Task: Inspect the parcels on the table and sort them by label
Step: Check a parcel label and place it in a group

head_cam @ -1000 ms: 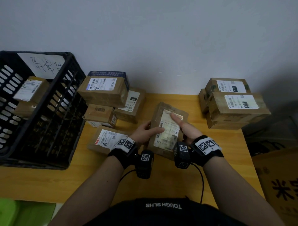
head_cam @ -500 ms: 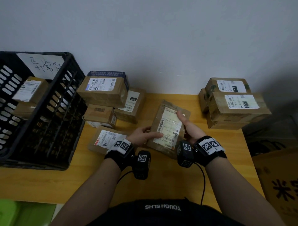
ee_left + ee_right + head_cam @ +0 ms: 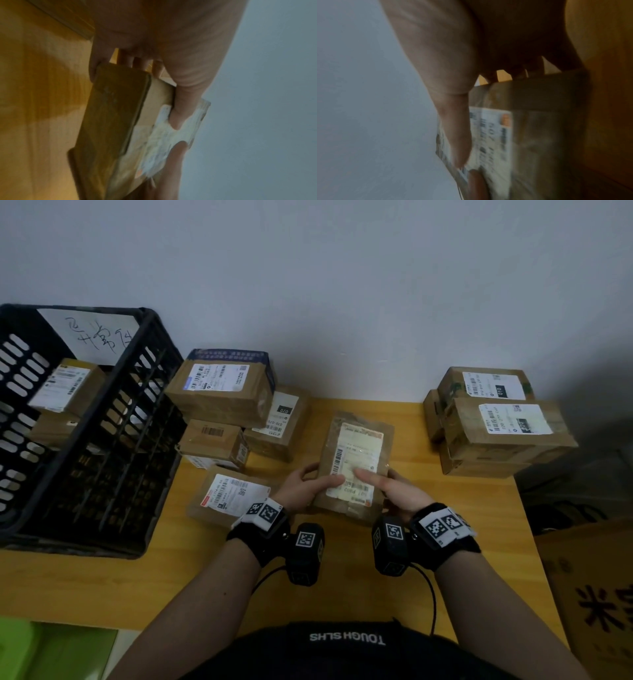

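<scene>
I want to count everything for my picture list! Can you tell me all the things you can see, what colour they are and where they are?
Flat parcel: one, brown with a white label, held above the table, middle.
Boxes left of it: four, brown cardboard with labels, beside the crate.
Boxes on the right: at least three, brown, stacked at the table's far right corner.
Crate: one, black plastic, on the table's left end, with a handwritten white sign.
Parcels in the crate: at least two, brown.
Table: one, yellow wood.
Carton: one, brown, right of the table.
Wall: grey-white, behind.
Left hand: grips the flat parcel's left edge.
Right hand: grips its right edge, thumb on the label.
</scene>
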